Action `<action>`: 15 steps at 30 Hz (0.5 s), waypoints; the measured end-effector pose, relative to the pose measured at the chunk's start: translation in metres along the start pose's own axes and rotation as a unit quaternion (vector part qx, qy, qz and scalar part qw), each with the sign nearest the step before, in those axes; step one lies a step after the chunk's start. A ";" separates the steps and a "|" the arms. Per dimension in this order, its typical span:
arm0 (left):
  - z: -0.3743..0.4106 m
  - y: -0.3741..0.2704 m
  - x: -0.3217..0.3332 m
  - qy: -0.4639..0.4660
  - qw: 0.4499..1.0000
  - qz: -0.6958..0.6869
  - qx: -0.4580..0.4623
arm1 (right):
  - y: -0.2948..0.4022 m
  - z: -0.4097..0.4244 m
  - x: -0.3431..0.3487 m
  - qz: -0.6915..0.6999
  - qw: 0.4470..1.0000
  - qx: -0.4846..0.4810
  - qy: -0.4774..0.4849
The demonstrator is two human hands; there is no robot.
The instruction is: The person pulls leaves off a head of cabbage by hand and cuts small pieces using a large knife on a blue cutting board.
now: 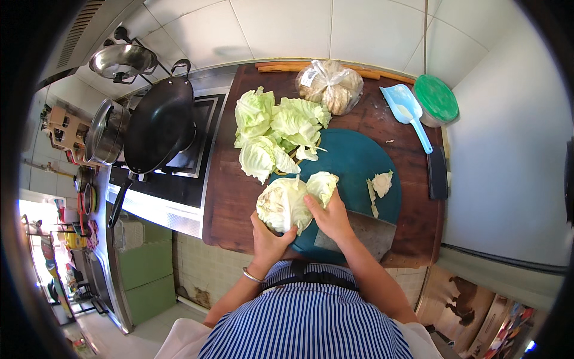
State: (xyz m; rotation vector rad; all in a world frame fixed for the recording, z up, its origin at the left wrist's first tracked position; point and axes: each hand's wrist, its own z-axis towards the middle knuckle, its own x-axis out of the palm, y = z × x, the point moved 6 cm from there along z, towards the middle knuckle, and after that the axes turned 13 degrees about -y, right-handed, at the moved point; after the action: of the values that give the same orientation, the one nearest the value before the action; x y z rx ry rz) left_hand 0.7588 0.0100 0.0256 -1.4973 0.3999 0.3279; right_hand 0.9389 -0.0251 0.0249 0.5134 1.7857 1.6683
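A pale head of cabbage [282,204] is held over the near left part of a round dark teal cutting board [345,157]. My left hand [270,240] grips it from below and the left, thumb on its near side. In my right hand [329,215] is a cabbage leaf [322,186], pinched by thumb and fingers at the head's right side; whether it is fully detached I cannot tell. Beneath my right forearm lies the broad metal blade of a cleaver [358,233]. Several loose cabbage leaves [287,125] lie in a pile beyond the head. A cut stem piece [382,184] rests on the board's right side.
A black wok [159,125] sits on the stove at left, beside a steel pot [105,132]. Along the wall are a knotted plastic bag [332,85] and wooden sticks [278,67]. A blue scoop [406,107] lies near a green-lidded tub [436,99]; a dark block-shaped object [437,175] borders the right edge.
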 end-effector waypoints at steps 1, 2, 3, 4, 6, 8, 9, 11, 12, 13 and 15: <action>0.000 0.001 0.000 -0.002 1.000 -0.004 0.001 | -0.009 -0.001 0.001 0.040 0.998 0.042 0.008; -0.001 0.004 -0.001 -0.004 1.000 -0.008 0.002 | -0.024 -0.001 0.004 0.079 0.993 0.085 0.016; -0.002 0.004 0.000 -0.004 1.000 -0.013 0.005 | -0.032 0.001 0.006 0.118 0.985 0.126 0.022; -0.001 0.005 -0.001 -0.001 1.000 -0.015 -0.008 | -0.034 0.004 0.003 0.139 0.983 0.114 -0.024; 0.001 0.010 -0.005 0.005 0.999 -0.019 -0.035 | -0.029 0.008 -0.003 0.119 0.988 0.098 -0.020; 0.004 0.018 -0.007 0.005 0.998 -0.037 -0.046 | -0.023 0.013 -0.005 0.104 0.991 0.081 -0.023; 0.005 0.020 -0.007 0.008 0.998 -0.046 -0.051 | -0.024 0.015 -0.005 0.099 0.992 0.074 -0.031; 0.006 0.018 -0.007 0.015 0.997 -0.060 -0.046 | -0.027 0.021 -0.013 0.045 0.995 0.077 -0.053; 0.006 0.023 -0.008 0.014 0.997 -0.063 -0.045 | -0.030 0.029 -0.024 -0.004 0.994 0.085 -0.065; 0.007 0.025 -0.008 0.015 0.997 -0.066 -0.043 | -0.032 0.037 -0.035 -0.053 0.991 0.093 -0.077; 0.008 0.020 -0.010 0.017 0.996 -0.072 -0.048 | -0.030 0.045 -0.045 -0.094 0.991 0.073 -0.058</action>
State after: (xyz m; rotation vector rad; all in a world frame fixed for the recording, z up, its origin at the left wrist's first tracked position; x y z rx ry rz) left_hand 0.7413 0.0194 0.0128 -1.6183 0.3052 0.2103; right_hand 1.0063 -0.0260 0.0034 0.4797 1.8191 1.3613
